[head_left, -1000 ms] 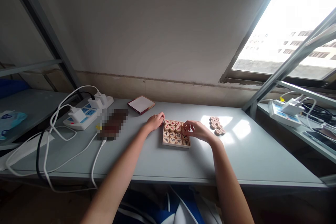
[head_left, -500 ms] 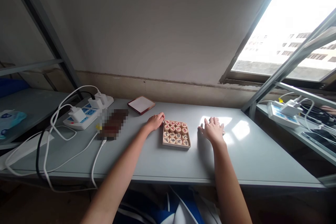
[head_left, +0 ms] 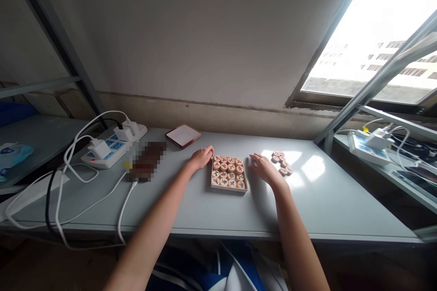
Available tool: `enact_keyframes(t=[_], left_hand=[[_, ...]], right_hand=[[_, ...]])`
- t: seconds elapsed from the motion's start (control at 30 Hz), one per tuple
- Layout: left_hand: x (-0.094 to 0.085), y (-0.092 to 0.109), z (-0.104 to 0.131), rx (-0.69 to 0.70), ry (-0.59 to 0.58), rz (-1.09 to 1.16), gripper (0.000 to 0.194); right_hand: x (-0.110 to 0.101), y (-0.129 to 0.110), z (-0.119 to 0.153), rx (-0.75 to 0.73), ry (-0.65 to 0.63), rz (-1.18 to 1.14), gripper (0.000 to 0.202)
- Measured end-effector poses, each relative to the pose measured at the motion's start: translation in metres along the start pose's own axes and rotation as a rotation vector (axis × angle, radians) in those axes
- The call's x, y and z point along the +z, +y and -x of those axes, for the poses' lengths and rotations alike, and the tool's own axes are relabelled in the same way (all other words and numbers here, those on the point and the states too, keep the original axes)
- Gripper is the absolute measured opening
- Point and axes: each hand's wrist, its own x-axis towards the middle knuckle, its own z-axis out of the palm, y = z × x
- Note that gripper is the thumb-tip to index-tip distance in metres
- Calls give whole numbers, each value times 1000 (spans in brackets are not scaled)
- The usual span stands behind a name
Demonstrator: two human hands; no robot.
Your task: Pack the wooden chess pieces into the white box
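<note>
A shallow wooden box (head_left: 228, 188) holds rows of round Chinese chess pieces (head_left: 227, 171), red characters in the far rows and black ones in the near rows. My left hand (head_left: 202, 158) is closed at the box's far left corner, its fingertips against the edge. Just off the right side of the box is my right hand (head_left: 264, 167), fingers curled together over the table. Whatever lies between those fingertips is too small to make out. Farther right, several loose Chinese chess pieces (head_left: 282, 163) lie in a cluster, partly in bright sunlight.
A box lid (head_left: 183, 136) lies inside-up near the wall. At left are a power strip (head_left: 116, 148) with white chargers, trailing cables and a pixelated dark object (head_left: 147, 161). A metal frame post (head_left: 344, 113) rises at right before a second power strip (head_left: 368, 148).
My right hand has moved left from over the loose pieces to beside the box, its fingers now drawn together. The loose pieces are uncovered. My left hand stays at the box corner.
</note>
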Motion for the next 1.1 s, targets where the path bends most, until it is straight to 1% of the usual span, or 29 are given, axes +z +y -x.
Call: enact_keyframes(t=[0.1, 0.23, 0.3, 0.4, 0.53, 0.6, 0.7, 0.8, 0.87, 0.97, 1.1], left_hand=[[0, 1, 0, 6, -5, -3, 27], [0, 2, 1, 2, -4, -13, 27], [0, 2, 1, 2, 2, -16, 27], [0, 1, 1, 14, 9, -18, 27], [0, 0, 1, 19, -2, -17, 27], [0, 0, 1, 28, -8, -8, 27], [0, -1, 1, 31, -4, 4, 26], [1, -1, 0, 27, 9, 6, 26], [2, -2, 0, 30, 14, 3, 27], [2, -2, 0, 37, 17, -1, 27], [1, -1, 0, 37, 21, 0, 26]], right_hand=[[-5, -2, -1, -3, 55, -48, 39], [-15, -10, 3, 85, 138, 101, 35], [-18, -13, 5, 135, 120, 161, 33], [-20, -15, 7, 157, 80, 146, 29], [-22, -16, 6, 124, 126, 41, 21], [-25, -20, 5, 63, 158, -95, 22], [-29, -33, 6, -131, 155, -327, 23], [-30, -54, 8, -315, 123, -460, 22], [-27, -69, 9, -407, 98, -467, 21], [-18, -85, 10, -527, 84, -407, 18], [-10, -94, 10, -611, 125, -331, 19]])
